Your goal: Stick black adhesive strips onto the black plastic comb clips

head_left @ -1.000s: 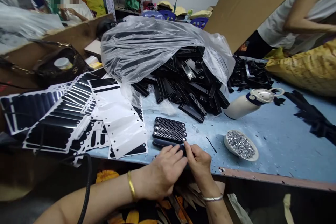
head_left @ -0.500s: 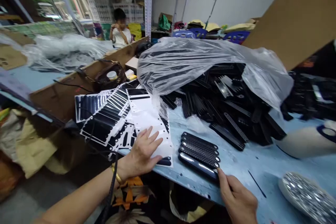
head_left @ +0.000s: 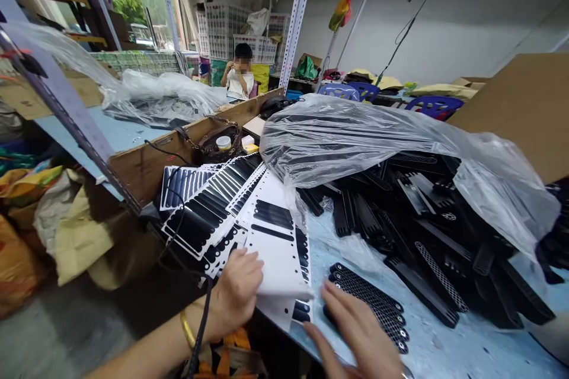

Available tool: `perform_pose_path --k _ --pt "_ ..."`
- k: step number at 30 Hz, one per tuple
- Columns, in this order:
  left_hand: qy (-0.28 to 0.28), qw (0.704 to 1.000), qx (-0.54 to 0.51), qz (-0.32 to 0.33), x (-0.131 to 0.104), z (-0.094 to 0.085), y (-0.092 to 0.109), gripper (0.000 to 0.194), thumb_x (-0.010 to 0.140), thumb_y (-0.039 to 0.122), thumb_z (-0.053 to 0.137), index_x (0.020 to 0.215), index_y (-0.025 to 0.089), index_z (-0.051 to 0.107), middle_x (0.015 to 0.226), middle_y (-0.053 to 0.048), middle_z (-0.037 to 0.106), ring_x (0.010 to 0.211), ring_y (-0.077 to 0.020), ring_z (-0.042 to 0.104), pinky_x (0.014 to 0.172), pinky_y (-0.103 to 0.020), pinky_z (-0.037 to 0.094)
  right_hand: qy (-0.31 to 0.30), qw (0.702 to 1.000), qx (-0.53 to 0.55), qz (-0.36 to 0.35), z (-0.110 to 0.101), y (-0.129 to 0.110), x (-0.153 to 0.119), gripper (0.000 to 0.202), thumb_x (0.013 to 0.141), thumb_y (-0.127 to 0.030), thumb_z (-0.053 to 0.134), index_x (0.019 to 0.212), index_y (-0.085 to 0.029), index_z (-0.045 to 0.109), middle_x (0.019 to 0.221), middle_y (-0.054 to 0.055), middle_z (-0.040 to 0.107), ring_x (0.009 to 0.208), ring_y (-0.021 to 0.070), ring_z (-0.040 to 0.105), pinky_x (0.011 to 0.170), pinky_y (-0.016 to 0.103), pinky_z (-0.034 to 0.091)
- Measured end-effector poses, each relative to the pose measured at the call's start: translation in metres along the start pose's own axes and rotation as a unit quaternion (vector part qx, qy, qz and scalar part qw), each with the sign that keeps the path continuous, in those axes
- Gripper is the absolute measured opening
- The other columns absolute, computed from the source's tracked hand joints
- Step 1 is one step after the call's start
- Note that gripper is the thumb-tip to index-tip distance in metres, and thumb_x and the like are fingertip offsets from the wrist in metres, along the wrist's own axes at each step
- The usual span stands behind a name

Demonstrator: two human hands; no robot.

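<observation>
Bending up off the pile of sheets [head_left: 200,222], the sticker sheet [head_left: 275,266] sits pinched in the curled left hand [head_left: 241,284], likely for separation. Right hand [head_left: 362,337] half-open, seemingly empty, by riveted black handles [head_left: 371,296], rowed on table [head_left: 438,343] presumably for order.

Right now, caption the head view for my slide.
Left hand at a black-striped white paper sheet, right hand near black textured bars on a blue table.
</observation>
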State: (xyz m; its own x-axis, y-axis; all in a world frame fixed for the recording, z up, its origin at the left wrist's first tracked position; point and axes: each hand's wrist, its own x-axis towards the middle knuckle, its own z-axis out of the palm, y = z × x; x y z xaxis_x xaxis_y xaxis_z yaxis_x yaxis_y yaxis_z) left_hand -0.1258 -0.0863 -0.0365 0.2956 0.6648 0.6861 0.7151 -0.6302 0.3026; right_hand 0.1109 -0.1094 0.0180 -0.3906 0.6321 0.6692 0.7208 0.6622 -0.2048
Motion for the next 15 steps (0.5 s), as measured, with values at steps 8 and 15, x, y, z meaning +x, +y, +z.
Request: perform_pose_path --k 8,15 --pt "0.026 0.973 -0.132 -0.189 -0.031 -0.055 0.042 0.028 0.078 0.028 0.067 0.104 0.018 0.069 0.101 -0.013 0.072 0.096 -0.0287 0.068 0.087 -0.041 0.053 -0.094 0.992 0.010 -0.084 0.057 -0.010 0.026 0.039 0.069 0.007 0.046 0.091 -0.018 0.066 0.060 0.001 0.060 0.053 0.0169 0.049 0.052 0.029 0.036" --pt "-0.020 0.562 -0.648 -0.513 -0.007 -0.042 0.033 0.065 0.082 0.070 0.051 0.102 0.011 0.069 0.072 -0.011 0.072 0.054 -0.0206 0.067 0.041 -0.023 0.045 -0.012 0.985 0.118 -0.128 0.037 -0.027 0.009 0.045 0.079 0.001 0.044 0.119 -0.015 0.059 0.087 0.009 0.071 0.066 0.0194 0.056 0.056 0.033 0.043"
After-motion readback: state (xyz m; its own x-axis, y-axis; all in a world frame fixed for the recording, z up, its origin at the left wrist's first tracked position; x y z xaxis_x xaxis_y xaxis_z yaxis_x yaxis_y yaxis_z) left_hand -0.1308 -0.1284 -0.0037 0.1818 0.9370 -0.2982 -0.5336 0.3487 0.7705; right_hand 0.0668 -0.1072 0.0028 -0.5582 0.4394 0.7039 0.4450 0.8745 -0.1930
